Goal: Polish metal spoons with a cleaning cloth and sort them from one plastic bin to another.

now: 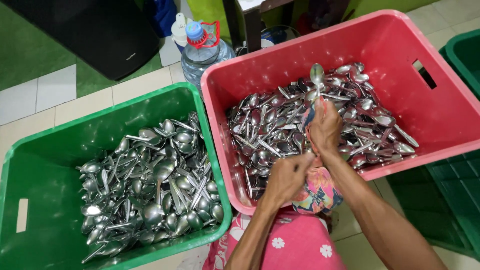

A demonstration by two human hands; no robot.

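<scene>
Steel spoon: bright metal, bowl up at 12 o'clock, rising out of the cloth you hold over the pink crate.
Head view, right hand: your grip is wrapped tight around the floral cloth and the spoon's handle inside it; only the bowl and a bit of neck show above your fingers.
Head view, left hand: fist folded around the lower bunch of the same cloth, at 7 o'clock from the right hand, just over the crate's near rim.
Pink crate: a heap of spoons lies on its floor, under and around your hands.
Green crate: at 9 o'clock from the pink one, walls touching, also holding a spoon pile.
Water bottle: on the tiled floor at 12 o'clock, behind both crates.
Step in hand: you look to be wiping one spoon with the cloth.
Next move calls for: probably sliding the cloth along the handle, keeping the bowl clear of the pile.
</scene>
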